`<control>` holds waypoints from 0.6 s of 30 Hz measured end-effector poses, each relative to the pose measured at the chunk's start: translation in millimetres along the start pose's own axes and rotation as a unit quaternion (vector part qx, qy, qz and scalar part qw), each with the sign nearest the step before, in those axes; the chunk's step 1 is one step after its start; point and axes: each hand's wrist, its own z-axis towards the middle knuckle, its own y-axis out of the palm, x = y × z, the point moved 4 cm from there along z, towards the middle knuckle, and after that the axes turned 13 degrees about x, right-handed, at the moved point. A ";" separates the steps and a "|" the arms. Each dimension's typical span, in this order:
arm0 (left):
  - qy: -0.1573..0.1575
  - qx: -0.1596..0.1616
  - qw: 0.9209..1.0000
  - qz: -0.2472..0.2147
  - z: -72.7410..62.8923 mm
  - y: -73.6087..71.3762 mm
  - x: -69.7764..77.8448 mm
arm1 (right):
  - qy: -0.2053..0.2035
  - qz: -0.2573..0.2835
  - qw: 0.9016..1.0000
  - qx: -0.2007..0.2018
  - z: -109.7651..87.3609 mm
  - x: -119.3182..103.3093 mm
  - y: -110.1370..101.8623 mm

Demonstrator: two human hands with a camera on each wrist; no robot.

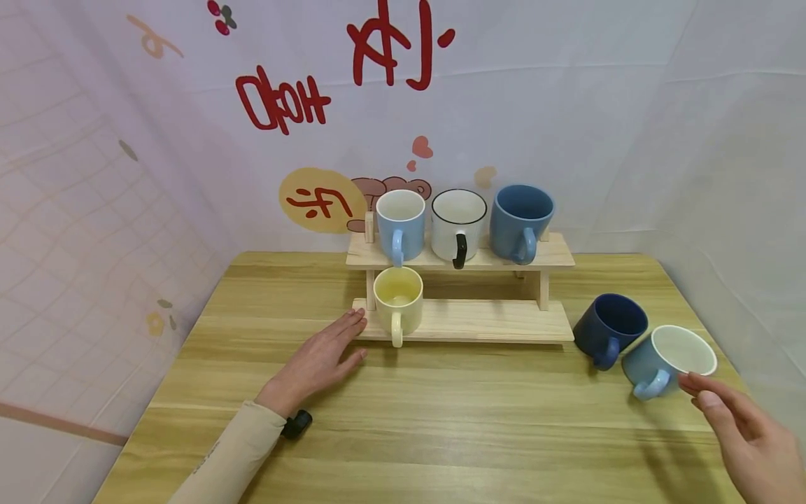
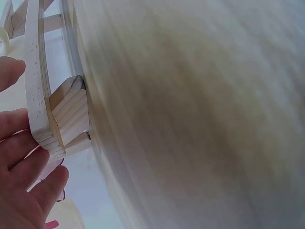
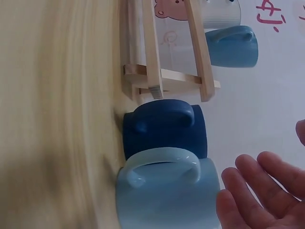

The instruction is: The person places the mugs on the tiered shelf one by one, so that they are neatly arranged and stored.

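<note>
The left grip (image 1: 317, 362) is released, its loosely extended fingers resting against the left end of the wooden shelf's (image 1: 491, 320) lower board, just beside a yellow mug (image 1: 412, 316). The right grip (image 1: 749, 434) is also released, holding nothing, with its fingertips at the rim of a grey-blue mug (image 1: 644, 358); whether they touch it I cannot tell. That mug stands upright on the bench (image 1: 472, 427), right of the shelf and next to a navy mug (image 1: 593, 337). Three more mugs line the upper board: pale blue (image 1: 412, 236), white (image 1: 443, 239) and mid-blue (image 1: 508, 229)
</note>
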 end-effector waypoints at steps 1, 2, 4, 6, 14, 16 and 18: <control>-0.001 0.001 1.000 -0.002 -0.1 -0.1 -0.1 | 0.005 0.000 1.000 -0.002 -0.9 2.1 0.0; -0.001 0.001 1.000 -0.001 -0.3 -0.2 -0.2 | 0.009 -0.002 1.000 -0.003 -1.4 4.0 -0.1; -0.001 0.001 1.000 -0.001 -0.6 -0.5 -0.4 | 0.023 -0.007 1.000 -0.007 -2.4 9.1 0.4; -0.001 0.001 1.000 -0.001 -0.9 -0.7 -0.4 | 0.048 -0.009 0.999 -0.015 -3.2 15.8 1.0; -0.002 0.001 1.000 -0.001 -1.6 -0.7 0.1 | 0.155 0.195 0.967 -0.063 -4.5 42.1 7.1; -0.002 0.001 1.000 -0.002 -1.9 -0.7 0.4 | 0.171 0.237 0.953 -0.074 -4.7 46.2 10.2; -0.001 0.002 1.000 -0.003 -1.9 -0.7 0.8 | 0.182 0.264 0.943 -0.086 -4.8 48.9 13.4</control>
